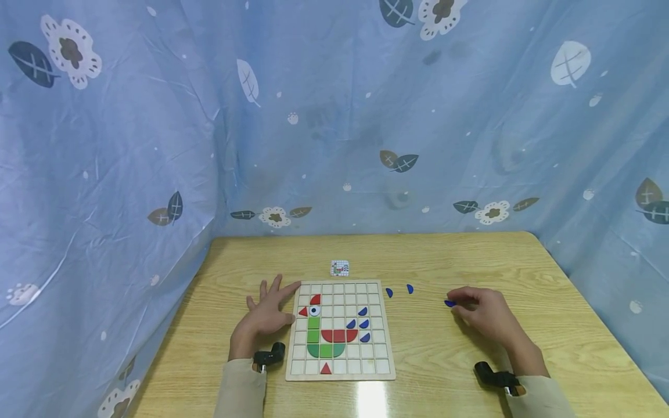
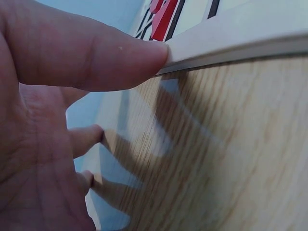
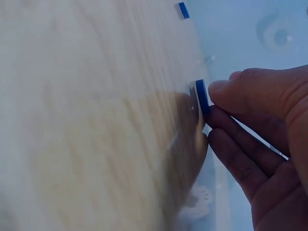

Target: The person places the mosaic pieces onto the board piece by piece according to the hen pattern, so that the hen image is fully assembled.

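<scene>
A square grid board (image 1: 292,367) lies on the table, bearing red, green and blue pieces and a round eye piece (image 1: 314,310). My left hand (image 1: 268,313) has its fingers spread beside the board's left side; in the left wrist view the thumb (image 2: 120,60) touches the board's edge. Off to the right, my right hand (image 1: 486,310) pinches a blue half-circle piece (image 3: 202,97) at its fingertips, close over the table. Several blue half-circle pieces (image 1: 364,323) sit on the board's right part, beside a red row (image 1: 339,336).
Two loose blue half-circle pieces (image 1: 410,288) lie on the table between the board and my right hand. A small pattern card (image 1: 340,267) rests behind the board. Blue patterned cloth (image 1: 334,128) hangs around the wooden table (image 1: 428,371).
</scene>
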Tool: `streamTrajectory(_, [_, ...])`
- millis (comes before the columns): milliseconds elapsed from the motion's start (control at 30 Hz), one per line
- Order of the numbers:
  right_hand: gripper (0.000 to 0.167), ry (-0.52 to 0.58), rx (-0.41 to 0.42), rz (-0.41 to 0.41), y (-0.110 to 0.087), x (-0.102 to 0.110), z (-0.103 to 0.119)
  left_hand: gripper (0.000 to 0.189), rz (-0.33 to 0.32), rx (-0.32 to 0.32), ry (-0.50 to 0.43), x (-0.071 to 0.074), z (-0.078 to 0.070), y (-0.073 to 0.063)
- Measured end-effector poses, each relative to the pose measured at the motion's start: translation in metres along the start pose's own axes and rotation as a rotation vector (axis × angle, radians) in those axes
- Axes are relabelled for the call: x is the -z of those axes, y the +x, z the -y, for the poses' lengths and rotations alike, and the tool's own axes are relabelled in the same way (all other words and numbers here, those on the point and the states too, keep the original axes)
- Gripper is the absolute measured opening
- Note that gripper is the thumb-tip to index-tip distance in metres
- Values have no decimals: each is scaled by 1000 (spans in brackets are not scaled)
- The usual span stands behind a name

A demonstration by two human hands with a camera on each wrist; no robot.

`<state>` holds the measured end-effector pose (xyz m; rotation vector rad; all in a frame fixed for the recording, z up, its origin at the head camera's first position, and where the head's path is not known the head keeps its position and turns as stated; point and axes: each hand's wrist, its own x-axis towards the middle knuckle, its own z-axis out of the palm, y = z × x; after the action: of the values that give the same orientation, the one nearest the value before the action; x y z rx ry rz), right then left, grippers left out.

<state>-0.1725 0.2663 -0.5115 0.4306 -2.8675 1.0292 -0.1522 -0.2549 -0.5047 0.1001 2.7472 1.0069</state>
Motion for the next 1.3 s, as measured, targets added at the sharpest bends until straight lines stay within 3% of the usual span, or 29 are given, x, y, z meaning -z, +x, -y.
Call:
streamTrajectory(500, [29, 2, 56, -52, 3, -12, 6, 87, -9, -2, -10, 0, 0, 0])
streamTrajectory(767, [27, -14, 45, -70, 5, -16, 13, 86, -7, 3, -8, 0, 0, 1])
streamTrajectory(1033, [25, 53, 99, -107, 5, -31, 46, 88, -4, 5, -11, 1, -1, -1])
streamTrajectory(1300, [25, 166, 72, -36, 12, -65, 80, 86, 1, 4, 3, 1, 0, 2])
